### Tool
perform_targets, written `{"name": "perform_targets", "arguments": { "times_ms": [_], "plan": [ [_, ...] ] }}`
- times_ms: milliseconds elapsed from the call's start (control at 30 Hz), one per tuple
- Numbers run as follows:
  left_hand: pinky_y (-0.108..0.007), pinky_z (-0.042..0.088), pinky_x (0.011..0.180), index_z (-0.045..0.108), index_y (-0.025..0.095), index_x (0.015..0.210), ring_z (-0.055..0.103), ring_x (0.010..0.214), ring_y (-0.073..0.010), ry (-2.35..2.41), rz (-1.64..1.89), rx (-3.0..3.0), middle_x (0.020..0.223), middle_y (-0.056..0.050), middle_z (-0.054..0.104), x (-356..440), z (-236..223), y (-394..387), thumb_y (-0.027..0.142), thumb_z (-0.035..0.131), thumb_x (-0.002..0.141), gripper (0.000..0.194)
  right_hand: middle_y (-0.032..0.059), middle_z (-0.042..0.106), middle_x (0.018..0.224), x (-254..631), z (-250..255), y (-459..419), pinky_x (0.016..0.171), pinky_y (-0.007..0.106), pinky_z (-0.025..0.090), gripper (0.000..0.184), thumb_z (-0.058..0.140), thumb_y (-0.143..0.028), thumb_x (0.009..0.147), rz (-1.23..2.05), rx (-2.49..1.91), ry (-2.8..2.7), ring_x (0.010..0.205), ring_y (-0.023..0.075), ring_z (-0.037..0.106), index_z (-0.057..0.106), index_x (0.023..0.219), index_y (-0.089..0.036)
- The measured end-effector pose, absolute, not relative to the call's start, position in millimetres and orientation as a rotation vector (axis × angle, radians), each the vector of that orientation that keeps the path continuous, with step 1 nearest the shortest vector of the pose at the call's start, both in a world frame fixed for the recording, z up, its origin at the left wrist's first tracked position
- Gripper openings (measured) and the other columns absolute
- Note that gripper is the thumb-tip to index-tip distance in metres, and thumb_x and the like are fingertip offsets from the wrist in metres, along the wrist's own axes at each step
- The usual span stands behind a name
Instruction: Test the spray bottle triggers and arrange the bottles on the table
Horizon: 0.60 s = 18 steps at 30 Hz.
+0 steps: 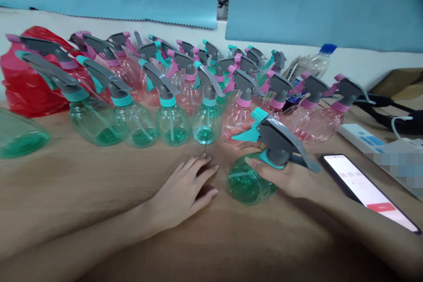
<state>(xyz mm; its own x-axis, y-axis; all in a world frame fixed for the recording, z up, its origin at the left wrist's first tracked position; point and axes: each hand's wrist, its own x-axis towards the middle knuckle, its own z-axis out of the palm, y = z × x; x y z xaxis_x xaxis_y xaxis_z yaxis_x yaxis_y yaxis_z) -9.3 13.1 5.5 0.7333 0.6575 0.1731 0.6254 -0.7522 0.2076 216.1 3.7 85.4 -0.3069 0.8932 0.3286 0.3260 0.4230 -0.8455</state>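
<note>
My right hand point(280, 176) is wrapped round the neck of a green spray bottle point(244, 183) with a grey and turquoise trigger head. The bottle tilts, its nozzle pointing to the upper left. My left hand point(188, 180) rests on the table with fingers stretched out, just left of that bottle, and holds nothing. Beyond it stands a front row of green spray bottles point(173, 125) with turquoise collars. Spray bottles with pink collars point(243, 112) continue the row to the right, partly behind the held bottle.
More spray bottles point(190, 90) crowd behind the front row. A red plastic bag point(20, 81) sits at the back left, and a green bottle body point(21, 136) at the left edge. To the right lie a phone point(360, 189), a white power strip point(366, 139) and a blue-capped bottle point(319, 64).
</note>
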Motion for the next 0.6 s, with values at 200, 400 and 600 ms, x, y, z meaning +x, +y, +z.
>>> {"name": "perform_targets", "arguments": {
  "times_ms": [200, 400, 600],
  "plan": [
    [-0.047, 0.037, 0.101, 0.051, 0.018, 0.130, 0.040, 0.126, -0.0290, 1.042, 0.388, 2.792, 0.134, -0.012, 0.049, -9, 6, 13, 0.038, 0.048, 0.095, 0.040, 0.0000, 0.072, 0.100, 213, 94, 4, 0.084, 0.039, 0.059, 0.049, 0.052, -0.009, 0.072, 0.910, -1.117, -1.875, 0.099, 0.0247, 0.068, 0.060, 0.114, -0.032],
    [-0.047, 0.036, 0.101, 0.050, 0.017, 0.131, 0.039, 0.127, -0.0291, 1.043, 0.367, 2.790, 0.134, -0.013, 0.049, -9, 7, 13, 0.038, 0.048, 0.095, 0.042, -0.0016, 0.072, 0.096, 211, 96, 5, 0.084, 0.035, 0.058, 0.047, 0.050, -0.006, 0.071, 0.873, -1.130, -1.868, 0.096, 0.0214, 0.069, 0.061, 0.109, -0.032],
    [-0.047, 0.036, 0.101, 0.050, 0.018, 0.130, 0.040, 0.127, -0.0290, 1.062, 0.354, 2.793, 0.134, -0.012, 0.049, -9, 8, 12, 0.039, 0.047, 0.095, 0.041, -0.0004, 0.071, 0.090, 213, 94, 4, 0.087, 0.038, 0.058, 0.034, 0.052, -0.008, 0.070, 0.864, -1.117, -1.864, 0.096, 0.0232, 0.068, 0.064, 0.093, -0.030]
  ]
}}
